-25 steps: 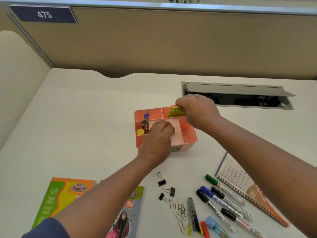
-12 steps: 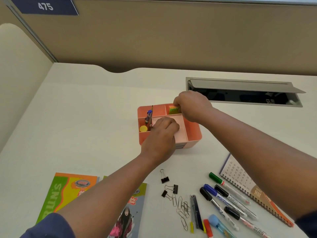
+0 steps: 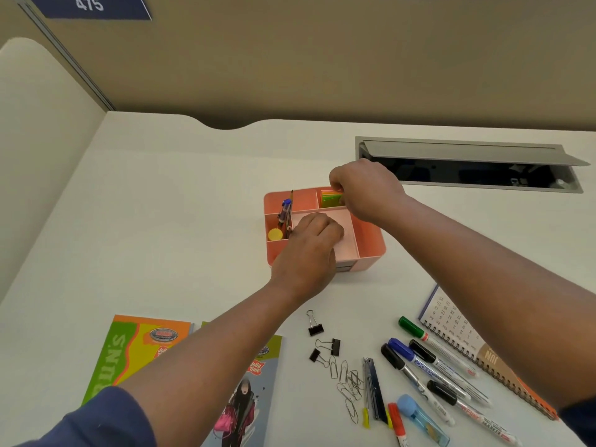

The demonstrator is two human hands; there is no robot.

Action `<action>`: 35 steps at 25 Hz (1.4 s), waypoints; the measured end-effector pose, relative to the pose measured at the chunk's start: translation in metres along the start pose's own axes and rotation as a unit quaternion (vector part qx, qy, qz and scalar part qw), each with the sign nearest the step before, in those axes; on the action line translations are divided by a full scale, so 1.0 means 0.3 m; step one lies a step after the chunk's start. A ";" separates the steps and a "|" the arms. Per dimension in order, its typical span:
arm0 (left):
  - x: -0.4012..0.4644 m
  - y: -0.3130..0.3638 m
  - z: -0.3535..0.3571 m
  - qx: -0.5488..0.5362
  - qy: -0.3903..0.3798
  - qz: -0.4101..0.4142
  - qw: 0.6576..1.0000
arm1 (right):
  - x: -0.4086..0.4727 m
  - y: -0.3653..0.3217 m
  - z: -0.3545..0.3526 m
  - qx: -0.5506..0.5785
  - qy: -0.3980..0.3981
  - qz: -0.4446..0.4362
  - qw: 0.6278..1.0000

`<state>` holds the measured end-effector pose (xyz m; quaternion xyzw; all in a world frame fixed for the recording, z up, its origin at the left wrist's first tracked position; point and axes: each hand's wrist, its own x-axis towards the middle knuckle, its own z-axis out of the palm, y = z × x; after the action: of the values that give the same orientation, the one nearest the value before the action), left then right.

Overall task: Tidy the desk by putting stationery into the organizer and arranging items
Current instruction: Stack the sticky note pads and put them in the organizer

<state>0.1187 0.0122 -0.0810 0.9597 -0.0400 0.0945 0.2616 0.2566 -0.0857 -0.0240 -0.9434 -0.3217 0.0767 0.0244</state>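
Right hand: my right hand pinched the sticky notes, lowering them on edge into the back right compartment so they fit its narrow slot.
Left hand: my left hand lay curled over the organizer, fingers bent into the pale front tray; I judged it was steadying the box, though I couldn't tell if it held anything.
Left to do: markers, binder clips and paper clips lay loose on the desk near me.
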 end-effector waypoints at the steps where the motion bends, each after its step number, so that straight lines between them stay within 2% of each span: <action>1: 0.002 -0.002 0.001 0.000 0.002 0.002 1.000 | -0.002 0.003 0.007 0.000 0.019 -0.007 1.000; 5: -0.001 0.001 0.002 0.000 0.003 0.000 1.000 | -0.025 0.051 0.051 0.001 0.097 -0.037 0.995; 18: -0.006 0.007 0.004 0.009 -0.001 -0.003 1.000 | -0.127 0.061 0.147 0.061 0.116 -0.021 0.991; 24: -0.002 0.012 0.000 0.009 -0.012 0.003 1.000 | -0.182 0.031 0.183 0.095 0.164 -0.016 0.982; 35: -0.008 -0.001 0.007 0.045 -0.016 0.060 0.997 | -0.259 0.013 0.161 0.133 0.095 -0.021 0.986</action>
<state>0.1168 0.0115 -0.0835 0.9677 -0.0970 0.0965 0.2117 0.1906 -0.1364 -0.0621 -0.9278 -0.3244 0.0283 0.1821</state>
